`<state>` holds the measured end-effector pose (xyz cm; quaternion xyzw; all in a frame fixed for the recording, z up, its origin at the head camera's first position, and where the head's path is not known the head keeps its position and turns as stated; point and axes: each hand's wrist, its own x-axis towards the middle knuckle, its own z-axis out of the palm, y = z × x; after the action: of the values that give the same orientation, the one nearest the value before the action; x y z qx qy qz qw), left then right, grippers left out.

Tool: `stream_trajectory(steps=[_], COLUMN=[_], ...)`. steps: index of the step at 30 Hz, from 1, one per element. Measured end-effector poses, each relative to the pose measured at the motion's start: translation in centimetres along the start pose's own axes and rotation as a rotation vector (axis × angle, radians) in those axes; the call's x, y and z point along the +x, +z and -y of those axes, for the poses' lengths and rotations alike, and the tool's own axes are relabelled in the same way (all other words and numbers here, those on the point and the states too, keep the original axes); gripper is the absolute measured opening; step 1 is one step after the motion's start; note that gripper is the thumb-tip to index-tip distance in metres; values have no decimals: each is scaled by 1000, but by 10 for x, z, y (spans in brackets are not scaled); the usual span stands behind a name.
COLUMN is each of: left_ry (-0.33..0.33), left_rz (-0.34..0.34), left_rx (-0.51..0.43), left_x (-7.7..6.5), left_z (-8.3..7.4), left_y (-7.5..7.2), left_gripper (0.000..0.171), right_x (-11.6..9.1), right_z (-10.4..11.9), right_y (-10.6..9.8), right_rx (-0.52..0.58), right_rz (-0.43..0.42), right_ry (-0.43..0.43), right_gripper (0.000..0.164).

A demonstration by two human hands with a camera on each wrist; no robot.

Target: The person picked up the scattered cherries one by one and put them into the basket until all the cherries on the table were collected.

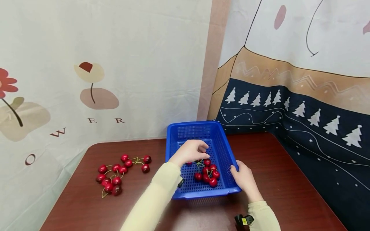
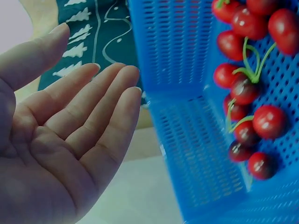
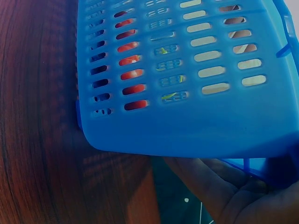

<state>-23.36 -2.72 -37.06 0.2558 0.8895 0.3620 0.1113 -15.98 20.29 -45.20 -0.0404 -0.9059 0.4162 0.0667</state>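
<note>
A: Where do the cherries outside the basket lie from the left hand (image 1: pixel 192 151)?
B: Off to its left and a little nearer the person, on the dark-red tabletop (image 1: pixel 75 205). The larger bunch of cherries (image 1: pixel 116 181) is the farther one; the smaller bunch (image 1: pixel 128 163) sits between it and the blue perforated basket (image 1: pixel 227 150).
A: So the left hand is the nearer one?
B: Clearly. The right hand (image 1: pixel 245 177) is across the basket, gripping the rim near its front right corner, thumb over the edge.
A: And is the left holding anything?
B: No. Its wrist view shows a bare palm, the fingers loosely extended and the thumb well apart. It hangs over the inside of the basket, so the left wall stands between it and those outer bunches.
A: Which way does the basket run?
B: Its long axis points away from the person, toward the curtain (image 1: pixel 150 106). The cherries in the basket (image 1: pixel 206 178) are heaped toward its near right part.
A: Do the left fingertips touch any?
B: Hard to say; the hand hides the spot below.
</note>
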Motion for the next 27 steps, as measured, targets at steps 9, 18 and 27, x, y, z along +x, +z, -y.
stream_trajectory(steps=[9,18,27], left_ry=[-3,-49,-150], left_rz=[-64,-166,-259], left_rx=[0,34,30], left_x=[-24,-48,-90], left_z=[1,29,80], left_y=[-27,-52,-80], left_gripper=[44,54,66], right_x=[0,1,1], right_z=[0,-3,-3], right_y=[-1,0,1], right_rx=[-3,3,7], right_rz=[5,9,11], right_ry=[5,6,12], right_gripper=[38,40,40])
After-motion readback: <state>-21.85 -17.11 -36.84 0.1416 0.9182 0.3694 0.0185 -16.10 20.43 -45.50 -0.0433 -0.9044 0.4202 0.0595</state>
